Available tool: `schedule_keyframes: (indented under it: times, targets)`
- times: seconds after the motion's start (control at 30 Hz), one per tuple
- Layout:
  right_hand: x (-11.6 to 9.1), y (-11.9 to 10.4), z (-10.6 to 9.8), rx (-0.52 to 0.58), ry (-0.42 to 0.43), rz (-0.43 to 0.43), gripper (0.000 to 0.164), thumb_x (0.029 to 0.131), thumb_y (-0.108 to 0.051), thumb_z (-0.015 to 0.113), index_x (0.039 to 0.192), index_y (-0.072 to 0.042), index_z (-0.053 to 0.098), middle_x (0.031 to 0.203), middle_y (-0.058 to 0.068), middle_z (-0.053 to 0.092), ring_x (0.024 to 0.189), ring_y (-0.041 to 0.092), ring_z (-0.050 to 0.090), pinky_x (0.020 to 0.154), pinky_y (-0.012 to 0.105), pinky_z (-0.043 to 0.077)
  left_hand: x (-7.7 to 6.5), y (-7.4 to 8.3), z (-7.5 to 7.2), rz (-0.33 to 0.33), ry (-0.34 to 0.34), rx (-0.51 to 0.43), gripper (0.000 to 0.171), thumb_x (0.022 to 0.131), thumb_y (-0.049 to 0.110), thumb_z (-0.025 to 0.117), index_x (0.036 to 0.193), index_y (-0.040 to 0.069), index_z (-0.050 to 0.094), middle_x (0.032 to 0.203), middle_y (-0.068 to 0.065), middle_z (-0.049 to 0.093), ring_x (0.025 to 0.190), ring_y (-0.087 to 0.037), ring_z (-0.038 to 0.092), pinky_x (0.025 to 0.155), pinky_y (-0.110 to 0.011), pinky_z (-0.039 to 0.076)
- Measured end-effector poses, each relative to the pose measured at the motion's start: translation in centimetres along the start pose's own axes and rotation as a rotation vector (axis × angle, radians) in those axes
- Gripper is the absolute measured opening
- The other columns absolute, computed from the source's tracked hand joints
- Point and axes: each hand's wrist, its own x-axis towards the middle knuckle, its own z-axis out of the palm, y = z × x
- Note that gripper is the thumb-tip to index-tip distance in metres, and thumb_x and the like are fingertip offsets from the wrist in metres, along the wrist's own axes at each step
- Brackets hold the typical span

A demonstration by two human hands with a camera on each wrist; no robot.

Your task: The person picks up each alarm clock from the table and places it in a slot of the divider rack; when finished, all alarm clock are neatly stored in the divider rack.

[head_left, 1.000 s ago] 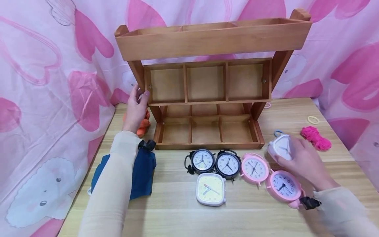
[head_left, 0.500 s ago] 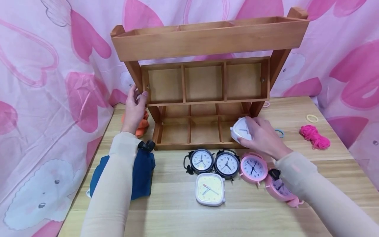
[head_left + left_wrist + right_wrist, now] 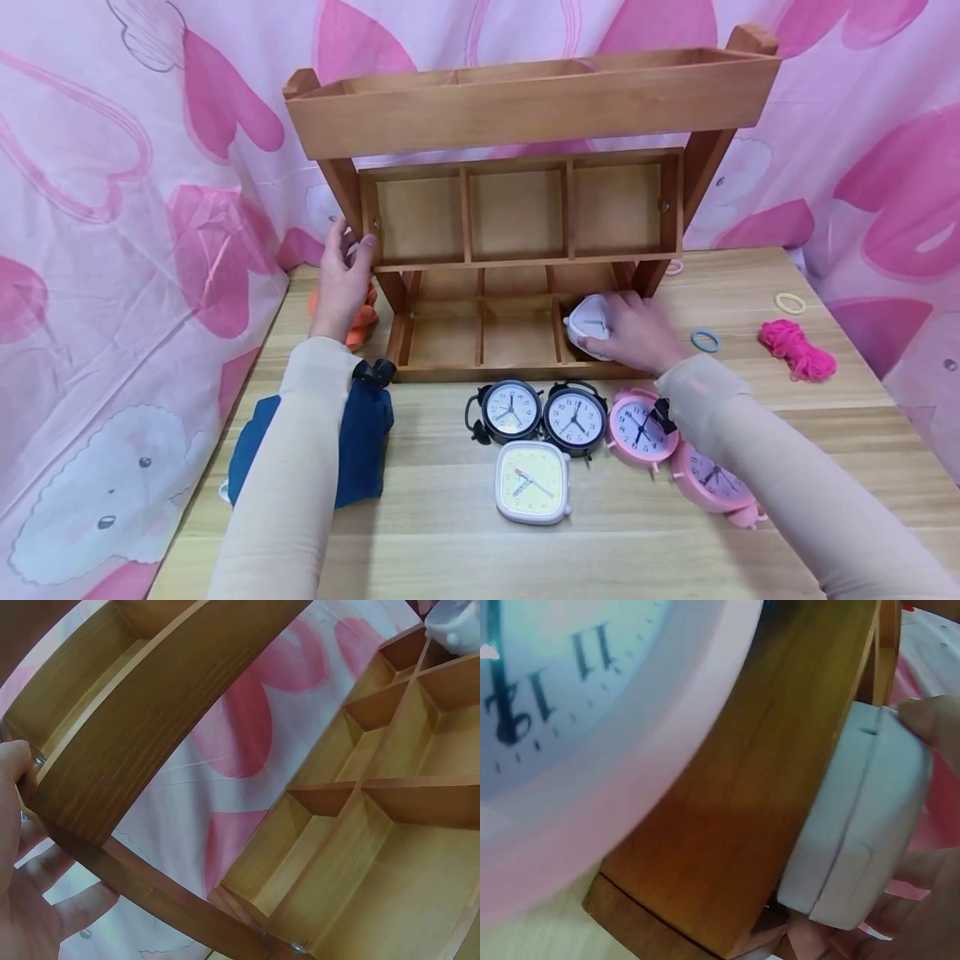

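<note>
My right hand (image 3: 641,332) grips a small white alarm clock (image 3: 588,327) at the right compartment of the bottom tray on a brown wooden tiered shelf (image 3: 532,112). In the right wrist view the white clock (image 3: 855,817) is side-on, just past the tray's front board (image 3: 735,795), with fingers round its edges. My left hand (image 3: 343,287) holds the shelf's left side at the middle tray; the left wrist view shows the thumb (image 3: 13,761) at the tray's end and fingers round the side post (image 3: 157,900). The compartments of the middle tray (image 3: 517,208) hold nothing.
In front of the shelf lie two black alarm clocks (image 3: 512,409), two pink ones (image 3: 642,427) and a white square one (image 3: 532,482). Dark blue cloth (image 3: 363,450) and an orange item (image 3: 363,317) are at left. Pink yarn (image 3: 797,350) and hair ties (image 3: 705,339) lie at right.
My right hand has carried the white clock leftward from beside the pink clocks to the bottom tray's right compartment. The left hand has stayed on the shelf.
</note>
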Motion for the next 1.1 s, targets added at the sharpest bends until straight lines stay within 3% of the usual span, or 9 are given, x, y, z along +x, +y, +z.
schedule_keyframes:
  times: [0.13,0.37,0.53,0.7,0.83,0.97,1.1]
  targets:
    - [0.4,-0.1,0.6,-0.047,-0.037,0.008,0.093,0.076,-0.053,0.075,0.146,-0.002,0.039,0.142,0.026,0.046,0.128,0.043,0.043,0.111,0.063,0.032,-0.3,0.3,-0.1,-0.008,0.002,0.008,0.063,0.102,0.04,0.049,0.156,0.027,0.021,0.162,-0.006,0.029,0.148,-0.025,0.033,0.118,-0.045,0.033]
    - [0.5,0.0,1.1,-0.059,-0.112,-0.012,0.089,0.081,-0.052,0.072,0.145,0.001,0.042,0.142,0.026,0.048,0.129,0.044,0.043,0.112,0.064,0.03,-0.3,0.2,-0.2,-0.012,-0.003,0.018,0.064,0.102,0.039,0.049,0.157,0.025,0.02,0.162,-0.007,0.029,0.147,-0.025,0.033,0.118,-0.044,0.033]
    - [-0.5,0.5,-0.2,0.002,-0.112,-0.049,0.082,0.086,-0.043,0.071,0.146,0.003,0.04,0.145,0.028,0.045,0.132,0.047,0.042,0.113,0.063,0.03,1.0,-1.6,-0.3,-0.01,0.0,0.01,0.065,0.1,0.045,0.051,0.156,0.031,0.021,0.161,-0.003,0.031,0.147,-0.023,0.035,0.117,-0.045,0.036]
    - [-3.8,1.0,-2.9,0.125,-0.079,-0.017,0.082,0.088,-0.041,0.071,0.15,0.0,0.035,0.151,0.029,0.037,0.138,0.05,0.034,0.112,0.066,0.029,1.9,-2.9,-0.4,-0.002,-0.009,0.003,0.067,0.098,0.051,0.052,0.155,0.037,0.02,0.161,0.0,0.03,0.146,-0.021,0.035,0.114,-0.047,0.039]
    - [-7.7,1.9,-4.5,0.198,-0.049,0.005,0.093,0.087,-0.052,0.07,0.156,-0.008,0.026,0.156,0.026,0.031,0.14,0.051,0.03,0.108,0.071,0.028,1.1,-1.6,-0.4,-0.01,-0.018,-0.006,0.065,0.099,0.046,0.052,0.155,0.033,0.021,0.161,-0.003,0.03,0.147,-0.024,0.035,0.114,-0.047,0.038]
    - [-11.5,3.3,-4.3,0.244,0.006,-0.009,0.099,0.084,-0.051,0.074,0.157,-0.009,0.022,0.155,0.028,0.032,0.138,0.054,0.031,0.103,0.075,0.028,0.2,-0.2,-0.4,-0.013,-0.026,-0.005,0.064,0.101,0.041,0.051,0.156,0.028,0.021,0.161,-0.006,0.03,0.147,-0.026,0.034,0.116,-0.047,0.036]
    - [-14.7,4.6,-2.8,0.214,0.045,-0.042,0.104,0.077,-0.044,0.083,0.154,-0.003,0.027,0.146,0.033,0.039,0.13,0.057,0.037,0.096,0.076,0.032,0.1,0.0,-0.5,-0.011,-0.03,-0.013,0.063,0.101,0.04,0.051,0.156,0.028,0.022,0.161,-0.007,0.03,0.147,-0.027,0.034,0.116,-0.047,0.036]
